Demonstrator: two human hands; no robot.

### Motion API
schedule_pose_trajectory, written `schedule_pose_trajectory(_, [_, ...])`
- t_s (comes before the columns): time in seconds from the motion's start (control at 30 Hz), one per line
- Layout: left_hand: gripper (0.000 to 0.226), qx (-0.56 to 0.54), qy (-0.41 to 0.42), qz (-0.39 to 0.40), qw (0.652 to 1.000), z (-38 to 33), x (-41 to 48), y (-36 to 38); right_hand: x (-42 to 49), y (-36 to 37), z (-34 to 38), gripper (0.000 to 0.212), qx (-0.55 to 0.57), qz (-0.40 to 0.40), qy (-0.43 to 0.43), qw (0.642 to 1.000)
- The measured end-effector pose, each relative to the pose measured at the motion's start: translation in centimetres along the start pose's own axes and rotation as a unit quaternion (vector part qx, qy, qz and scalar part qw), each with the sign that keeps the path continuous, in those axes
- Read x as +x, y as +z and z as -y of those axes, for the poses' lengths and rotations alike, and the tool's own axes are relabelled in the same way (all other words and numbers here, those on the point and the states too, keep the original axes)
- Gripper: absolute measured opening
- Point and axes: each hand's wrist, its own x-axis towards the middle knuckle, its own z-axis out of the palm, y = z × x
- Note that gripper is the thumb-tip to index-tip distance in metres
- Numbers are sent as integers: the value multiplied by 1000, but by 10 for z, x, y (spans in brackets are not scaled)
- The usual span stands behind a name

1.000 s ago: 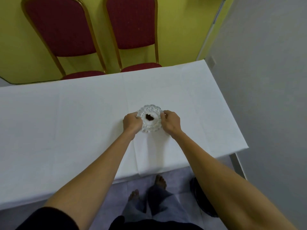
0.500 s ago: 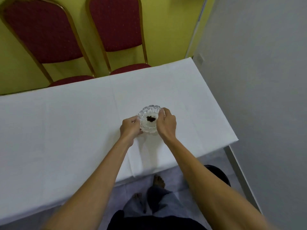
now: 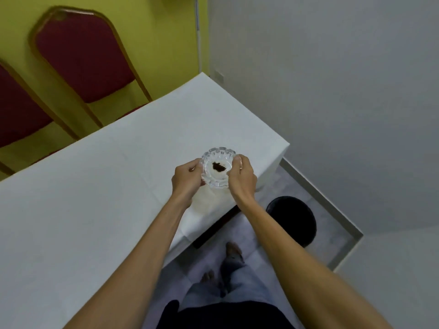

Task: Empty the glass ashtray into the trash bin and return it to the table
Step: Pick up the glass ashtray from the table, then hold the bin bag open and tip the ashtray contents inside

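One glass ashtray, round with a scalloped rim, upright, holding one small dark clump of ash at its centre. It sits above the near right part of the surface, close to the corner; whether its base touches the white cloth cannot be told. One surface, long, covered in white cloth with fold creases. One trash bin, round and black, on the pale floor just beyond the surface's right end, partly hidden by the right forearm. Two chairs: one red padded chair with a gold frame against the yellow wall, and a second red chair cut off at the left edge. One grey wall on the right. Two hands, both bare, arms stretched forward: left hand clamped on the ashtray's left rim with fingers curled round the edge; right hand clamped on the right rim, thumb toward the bowl. Two bare feet and grey trousers show below, between the forearms.
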Motion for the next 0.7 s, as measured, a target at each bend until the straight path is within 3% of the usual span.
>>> schedule_pose_trajectory(0.13, [23,18,3,68,998,-2,-18,36,-9,-39,-17,32,4,-88,54,995])
schedule_pose_trajectory(0.37, [19,77,13,190,979,-5,-43,116,-2,-123,-53,36,12,-182,74,981])
schedule_pose_trajectory(0.7, [18,171,-14,271,947,19,-57,237,32,-233,-137,33,-5,-208,101,973])
